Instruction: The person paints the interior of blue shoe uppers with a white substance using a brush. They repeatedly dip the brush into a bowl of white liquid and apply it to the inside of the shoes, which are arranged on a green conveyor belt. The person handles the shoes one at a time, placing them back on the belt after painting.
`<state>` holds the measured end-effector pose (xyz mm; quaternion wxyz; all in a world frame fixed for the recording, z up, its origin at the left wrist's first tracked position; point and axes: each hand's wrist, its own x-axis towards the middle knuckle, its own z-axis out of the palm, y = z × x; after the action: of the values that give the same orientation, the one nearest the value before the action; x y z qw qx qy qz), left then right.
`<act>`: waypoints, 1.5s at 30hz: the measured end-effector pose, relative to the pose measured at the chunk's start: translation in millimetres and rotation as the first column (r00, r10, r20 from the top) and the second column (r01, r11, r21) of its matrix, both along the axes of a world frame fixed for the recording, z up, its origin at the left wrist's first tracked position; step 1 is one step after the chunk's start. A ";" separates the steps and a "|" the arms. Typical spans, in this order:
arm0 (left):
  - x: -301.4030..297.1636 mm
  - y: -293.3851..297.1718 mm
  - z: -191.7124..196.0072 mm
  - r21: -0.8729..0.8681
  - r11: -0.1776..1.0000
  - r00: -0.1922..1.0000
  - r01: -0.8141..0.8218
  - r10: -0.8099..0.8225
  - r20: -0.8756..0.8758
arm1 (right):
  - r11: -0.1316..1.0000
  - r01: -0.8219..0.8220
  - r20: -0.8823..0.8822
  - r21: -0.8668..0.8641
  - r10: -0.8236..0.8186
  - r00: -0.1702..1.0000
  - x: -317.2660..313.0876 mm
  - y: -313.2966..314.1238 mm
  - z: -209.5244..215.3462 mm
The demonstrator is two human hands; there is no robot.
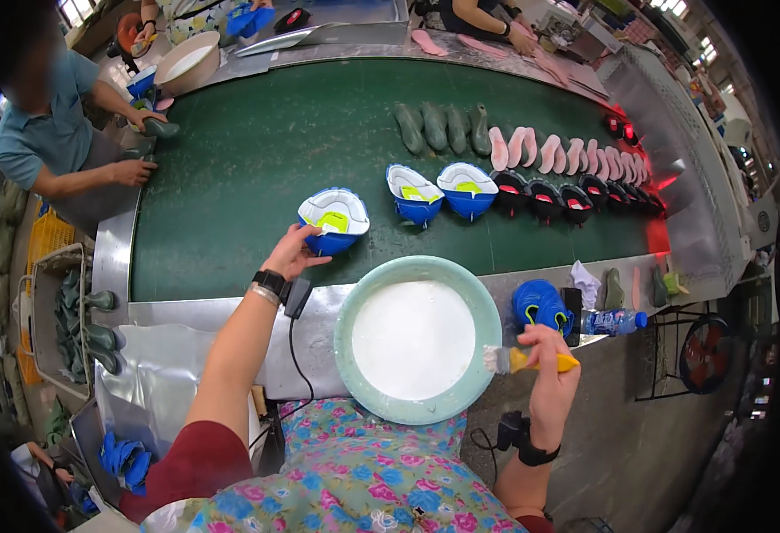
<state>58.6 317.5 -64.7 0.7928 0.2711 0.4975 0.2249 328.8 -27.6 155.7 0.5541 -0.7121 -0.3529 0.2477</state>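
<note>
My left hand is at the near left side of a blue shoe upper with a white lining and a yellow-green patch inside. Its fingers lie on the rim and the thumb is below, gripping that edge over the green belt. In my right hand is a brush with a yellow handle, its pale bristles pointing left at the rim of a basin. That light green basin, in front of me, holds white liquid. Two more blue shoe uppers stand to the right of the first.
Beyond the uppers, the green conveyor belt carries green shoe lasts, pink insoles and black-and-red uppers. A blue shoe, a phone and a water bottle lie right of the basin. A co-worker handles lasts at the left.
</note>
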 end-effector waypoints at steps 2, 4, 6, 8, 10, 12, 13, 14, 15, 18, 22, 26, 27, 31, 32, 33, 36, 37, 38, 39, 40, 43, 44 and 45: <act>0.5 -25.1 42.5 0.105 0.994 1.000 -0.013 0.011 0.017 | 0.999 -0.041 0.000 0.004 0.041 0.999 -6.5 6.8 3.3; -0.9 -58.2 88.8 0.213 0.976 0.996 -0.038 0.019 0.089 | 0.995 -0.099 -0.052 -0.014 0.098 0.994 -21.2 14.4 7.5; -3.7 -99.0 131.3 0.304 0.951 0.991 -0.062 0.022 0.132 | 0.977 -0.212 0.103 -0.004 0.212 0.972 -39.2 24.0 12.8; -6.2 -142.8 164.1 0.357 0.932 0.989 -0.070 0.018 0.147 | 0.941 -0.339 0.391 0.023 0.303 0.869 -59.9 35.3 16.5; -8.0 -181.8 186.0 0.367 0.925 0.983 -0.096 0.030 0.181 | 0.902 -0.430 0.598 0.045 0.321 0.735 -79.7 42.8 19.5; -10.0 -208.9 199.3 0.420 0.898 0.969 -0.133 0.030 0.244 | 0.897 -0.439 0.632 0.044 0.315 0.708 -93.4 39.8 25.0; -10.7 -217.4 203.2 0.409 0.901 0.969 -0.143 0.043 0.245 | 0.899 -0.438 0.646 0.029 0.317 0.695 -98.4 37.7 26.9; -10.7 -223.3 205.8 0.404 0.902 0.963 -0.155 0.046 0.265 | 0.902 -0.430 0.656 0.026 0.309 0.688 -102.4 36.6 28.2; -11.4 -225.4 207.7 0.396 0.899 0.950 -0.185 0.060 0.306 | 0.906 -0.422 0.653 0.040 0.295 0.697 -104.8 35.6 29.9; -12.2 -221.2 208.8 0.412 0.898 0.969 -0.152 0.052 0.243 | 0.923 -0.381 0.642 0.054 0.260 0.721 -105.9 29.0 32.0; -15.1 -200.4 200.2 0.379 0.912 0.977 -0.157 0.088 0.193 | 0.944 -0.321 0.607 0.083 0.207 0.767 -98.9 24.2 29.9; -8.0 -150.8 165.3 0.315 0.931 0.966 -0.182 0.110 0.234 | 0.964 -0.262 0.537 0.051 0.195 0.821 -83.6 32.1 18.0; -3.8 -131.5 150.5 0.300 0.931 0.949 -0.207 0.116 0.293 | 0.970 -0.239 0.510 0.040 0.186 0.840 -78.3 35.6 13.8; 36.2 -25.9 69.8 -0.006 0.976 0.936 -0.217 0.210 0.281 | 0.992 -0.126 0.444 -0.028 0.125 0.887 -58.9 51.1 -7.2; 48.9 -0.7 46.2 -0.085 0.981 0.961 -0.177 0.191 0.202 | 0.994 -0.094 0.440 -0.046 0.105 0.892 -54.7 53.8 -12.6; 63.6 22.5 23.5 -0.135 0.976 0.979 -0.172 0.184 0.089 | 0.995 -0.078 0.427 -0.067 0.099 0.899 -50.1 55.6 -16.7; 104.4 64.9 -37.7 -0.086 0.939 0.941 -0.334 0.327 -0.085 | 0.988 -0.001 0.386 -0.152 0.060 0.921 -37.2 59.8 -28.5; 116.7 71.5 -53.3 -0.071 0.920 0.915 -0.387 0.373 -0.157 | 0.985 0.021 0.374 -0.174 0.046 0.926 -33.3 62.1 -32.8; 128.1 73.2 -66.5 -0.069 0.889 0.890 -0.453 0.447 -0.092 | 0.979 0.041 0.362 -0.199 0.034 0.932 -30.1 64.2 -36.6; 136.3 73.7 -76.9 -0.057 0.891 0.893 -0.451 0.449 -0.034 | 0.972 0.059 0.348 -0.226 0.024 0.937 -27.4 66.4 -40.2; 143.7 71.9 -84.3 -0.042 0.899 0.900 -0.436 0.434 -0.043 | 0.966 0.068 0.328 -0.248 0.017 0.945 -25.6 68.8 -43.2; 151.8 66.1 -92.0 -0.043 0.930 0.931 -0.364 0.363 -0.032 | 0.953 0.078 0.287 -0.294 0.010 0.958 -23.2 77.2 -49.1; 149.5 64.7 -90.8 -0.054 0.939 0.941 -0.339 0.339 -0.012 | 0.951 0.081 0.283 -0.297 0.007 0.959 -22.6 79.9 -50.0; 145.3 63.0 -87.7 -0.081 0.949 0.952 -0.305 0.306 0.007 | 0.953 0.075 0.283 -0.294 0.012 0.959 -22.9 82.4 -50.0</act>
<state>203.9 380.5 -152.4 0.7631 0.1573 0.5344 0.3277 305.9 54.7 105.7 0.3869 -0.8218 -0.3746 0.1862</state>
